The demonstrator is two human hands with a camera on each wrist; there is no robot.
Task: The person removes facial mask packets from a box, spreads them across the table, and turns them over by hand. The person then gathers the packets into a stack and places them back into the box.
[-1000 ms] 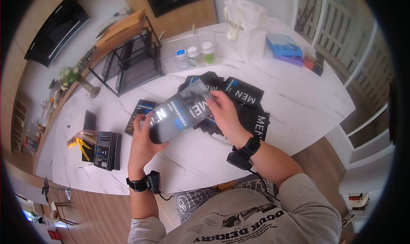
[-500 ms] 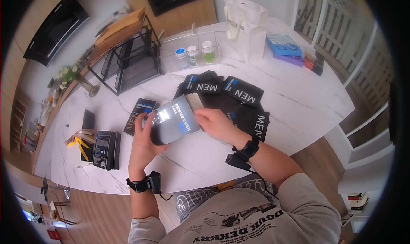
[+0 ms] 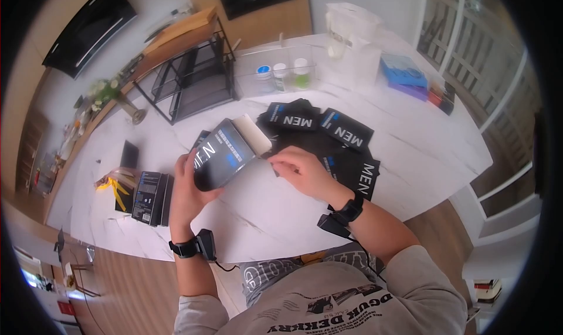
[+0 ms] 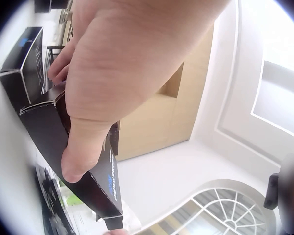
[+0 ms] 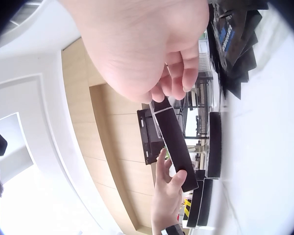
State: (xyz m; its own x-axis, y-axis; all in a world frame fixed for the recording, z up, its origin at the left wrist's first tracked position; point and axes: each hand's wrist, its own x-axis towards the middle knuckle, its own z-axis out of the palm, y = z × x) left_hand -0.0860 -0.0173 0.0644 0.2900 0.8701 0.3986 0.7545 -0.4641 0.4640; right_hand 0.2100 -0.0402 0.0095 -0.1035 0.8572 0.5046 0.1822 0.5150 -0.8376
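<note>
My left hand (image 3: pixel 190 188) grips a black carton (image 3: pixel 220 153) printed MEN, tilted above the table, thumb on the near side. Its pale inner flap (image 3: pixel 253 134) stands out from the raised right end. At that end my right hand (image 3: pixel 311 173) has curled fingers pinching the carton's edge near a small dark side flap (image 5: pixel 159 105). In the left wrist view the thumb presses along the carton's narrow black side (image 4: pixel 54 142). Flat black pouches (image 3: pixel 347 129) marked MEN lie fanned in a pile beyond and right of my right hand.
Several black cartons (image 3: pixel 151 199) stand at the left, beside a yellow ribbon (image 3: pixel 114 189). Behind are a black mesh rack (image 3: pixel 196 80), a clear bin (image 3: pixel 249 80) with bottles, a white paper bag (image 3: pixel 355 47), and blue and purple boxes (image 3: pixel 404 74) at the back right.
A black pouch, earlier partly out of the carton in my right hand, went inside and is out of sight. My right hand moved down to the carton's edge; the pale flap came into view.
</note>
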